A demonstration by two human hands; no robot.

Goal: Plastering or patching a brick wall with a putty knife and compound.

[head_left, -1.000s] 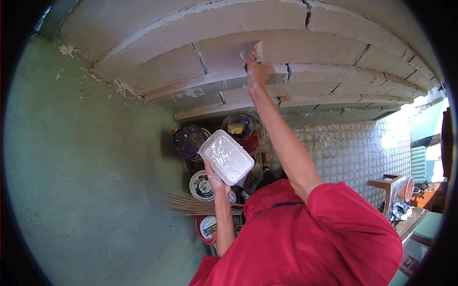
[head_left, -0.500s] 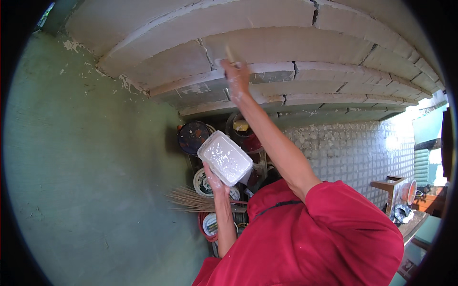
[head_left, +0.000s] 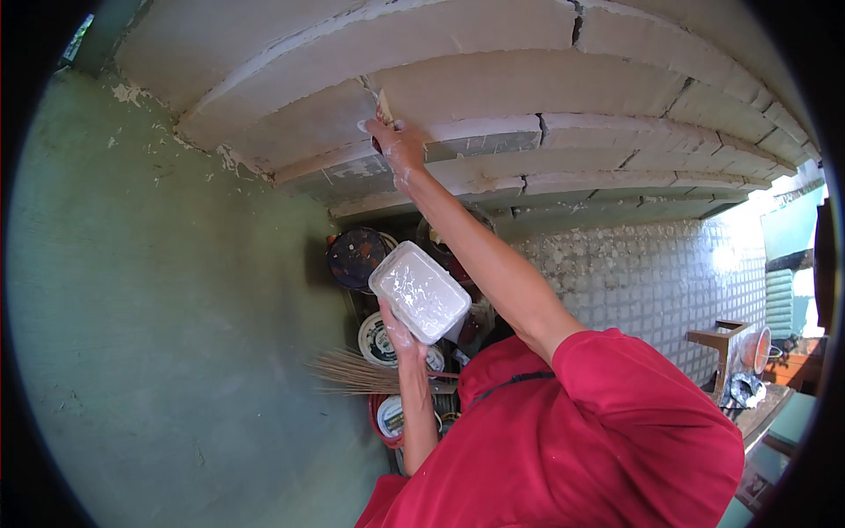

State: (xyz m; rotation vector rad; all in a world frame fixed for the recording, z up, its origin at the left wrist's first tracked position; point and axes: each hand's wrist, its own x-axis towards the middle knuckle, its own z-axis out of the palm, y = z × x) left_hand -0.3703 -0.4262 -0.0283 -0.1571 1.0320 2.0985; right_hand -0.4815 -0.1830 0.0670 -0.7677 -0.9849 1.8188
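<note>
My right hand reaches up to the pale, cracked wall panels. Its fingers are closed around a small putty knife with a light handle end sticking up. A white smear shows by the fingers; the blade is mostly hidden. Lower down, my left hand grips the near-left edge of a rectangular white tub from below. White paste coats its inside, with glossy streaks. White residue marks both hands. The right hand touches or nearly touches the wall beside a vertical crack.
Below the tub stand a dark paint-spattered bucket and several lidded pails. A twig broom lies across them. A green wall rises on the left. At right are a tiled floor and a wooden stool.
My right hand has moved left along the wall with the putty knife, toward the vertical crack. The left hand and tub have barely shifted.
</note>
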